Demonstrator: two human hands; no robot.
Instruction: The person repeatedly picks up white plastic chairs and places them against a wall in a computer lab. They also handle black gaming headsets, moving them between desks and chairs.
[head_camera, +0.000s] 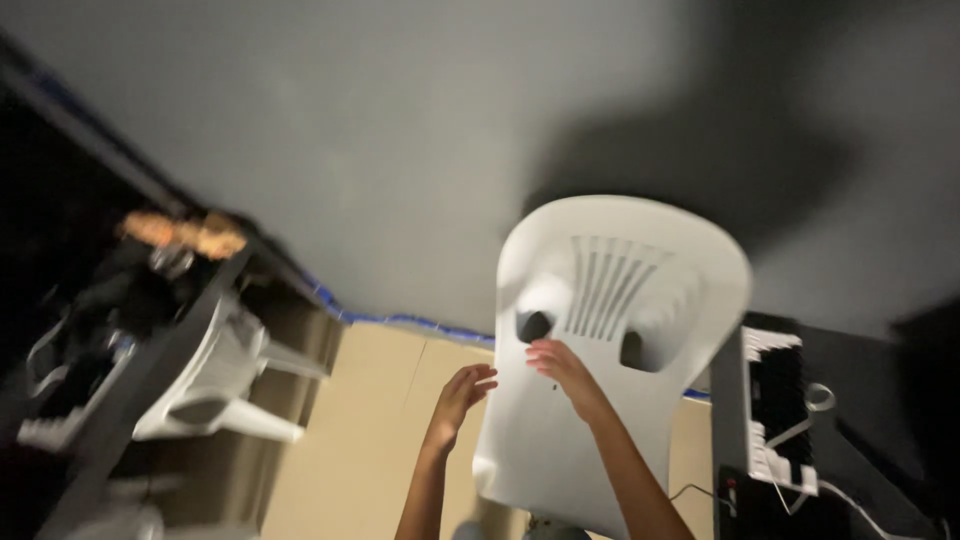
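White plastic chair (610, 350) fills the middle of the view, slatted back uppermost, standing on the tan floor (370, 430) close to the grey wall (400, 130). Right hand (562, 372) lies flat on the chair's seat, just below the two holes at the foot of the back, fingers spread, not clenched, touching but not gripping anything. Left hand (462, 390) hangs loosely curled and empty beside the chair's left edge; contact with the edge can't be told through the blur. Step in hand looks like taking hold of the chair, grip not yet made. A firm hold would call for the left hand to close on the side rim and the right to find an edge or a hole. Second white plastic chair (215, 385) sits well to the left, tucked under a dark surface (150, 370) with blurred clutter. Dark unit with white slots (775, 410) stands just right of the chair.
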